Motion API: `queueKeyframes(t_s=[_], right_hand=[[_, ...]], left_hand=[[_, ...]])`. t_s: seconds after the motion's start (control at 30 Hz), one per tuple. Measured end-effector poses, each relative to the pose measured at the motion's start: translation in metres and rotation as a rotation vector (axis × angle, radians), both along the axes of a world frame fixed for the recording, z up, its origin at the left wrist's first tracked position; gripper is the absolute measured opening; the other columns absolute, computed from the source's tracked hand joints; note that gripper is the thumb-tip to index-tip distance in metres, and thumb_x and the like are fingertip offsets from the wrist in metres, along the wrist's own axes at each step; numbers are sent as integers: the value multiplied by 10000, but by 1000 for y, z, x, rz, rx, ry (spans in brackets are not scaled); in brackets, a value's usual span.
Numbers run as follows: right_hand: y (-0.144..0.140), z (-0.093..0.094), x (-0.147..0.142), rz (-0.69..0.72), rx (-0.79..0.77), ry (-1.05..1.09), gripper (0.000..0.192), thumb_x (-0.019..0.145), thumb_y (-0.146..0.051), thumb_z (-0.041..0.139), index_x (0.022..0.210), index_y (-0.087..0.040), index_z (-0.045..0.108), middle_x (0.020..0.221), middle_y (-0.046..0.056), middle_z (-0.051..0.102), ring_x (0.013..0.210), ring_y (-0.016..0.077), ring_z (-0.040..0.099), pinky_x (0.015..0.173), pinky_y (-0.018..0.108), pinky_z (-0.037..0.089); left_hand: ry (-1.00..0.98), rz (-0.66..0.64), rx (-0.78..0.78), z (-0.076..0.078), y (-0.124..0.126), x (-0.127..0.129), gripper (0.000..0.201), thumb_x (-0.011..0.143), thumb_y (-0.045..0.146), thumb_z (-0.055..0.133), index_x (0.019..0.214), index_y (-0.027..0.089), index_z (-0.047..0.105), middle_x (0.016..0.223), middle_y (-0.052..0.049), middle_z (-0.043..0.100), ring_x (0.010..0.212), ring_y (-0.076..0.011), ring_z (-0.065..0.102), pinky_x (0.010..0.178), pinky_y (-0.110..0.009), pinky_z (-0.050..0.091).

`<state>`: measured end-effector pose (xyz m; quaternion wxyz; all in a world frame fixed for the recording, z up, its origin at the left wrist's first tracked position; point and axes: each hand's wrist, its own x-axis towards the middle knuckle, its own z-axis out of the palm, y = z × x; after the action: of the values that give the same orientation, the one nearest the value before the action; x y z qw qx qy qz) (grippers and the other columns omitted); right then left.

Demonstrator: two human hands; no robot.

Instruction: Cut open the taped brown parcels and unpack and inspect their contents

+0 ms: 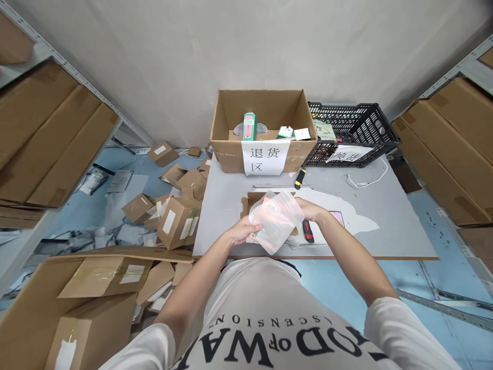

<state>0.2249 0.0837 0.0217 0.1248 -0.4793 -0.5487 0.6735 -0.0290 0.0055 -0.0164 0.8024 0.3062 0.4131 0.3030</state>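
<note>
I hold a translucent plastic bag (274,220) with a pinkish item inside, above the near edge of the grey table (385,216). My left hand (242,232) grips the bag's lower left corner. My right hand (310,209) grips its upper right side. Behind the bag lies a small opened cardboard box (252,199). A red-and-black utility knife (308,231) rests on the table just under my right wrist, and a pink phone (338,217) lies beside it.
A large open cardboard box (231,149) with a paper label stands at the table's back, a black plastic crate (370,128) to its right. A yellow-black marker (300,179) and white cable (365,180) lie nearby. Several cardboard boxes (177,221) litter the floor left; shelves flank both sides.
</note>
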Motion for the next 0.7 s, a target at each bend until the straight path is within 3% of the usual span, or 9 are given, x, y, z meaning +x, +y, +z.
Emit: queueKeyframes(t_s=[0.23,0.37,0.5,0.6,0.7], right_hand=[[3,9,-1,-74,49,223,216,567,-278,755,726,-140,705,654,13,684,578,140,600,553,236,462],[11,17,16,-276,114,278,297,632,-376,753,833,-163,703,687,9,686,537,109,575,485,204,422],[18,24,36,-455,217,362,360,660,-441,744,908,-187,682,699,14,677,532,112,569,433,206,422],[17,22,46,-578,263,425,362,650,-434,757,911,-200,665,714,0,659,543,100,559,411,190,425],[12,11,51,-679,254,465,359,642,-431,766,898,-209,648,712,-20,634,538,83,541,402,174,430]], left_hand=[[-13,-37,51,2,-2,-4,515,610,359,819,1027,101,659,1016,-139,700,907,-244,659,833,-368,501],[22,-14,87,12,-2,-17,514,615,370,810,1032,108,662,1027,-130,700,909,-239,658,840,-354,493],[96,118,98,14,-3,-41,549,598,388,810,1036,98,651,954,-128,712,835,-228,665,785,-342,506],[192,279,117,0,0,-58,582,605,405,787,1079,109,623,926,-111,712,788,-210,666,730,-319,514],[497,455,162,-28,4,-75,508,659,374,713,1076,105,601,906,-92,701,729,-189,658,665,-294,515]])
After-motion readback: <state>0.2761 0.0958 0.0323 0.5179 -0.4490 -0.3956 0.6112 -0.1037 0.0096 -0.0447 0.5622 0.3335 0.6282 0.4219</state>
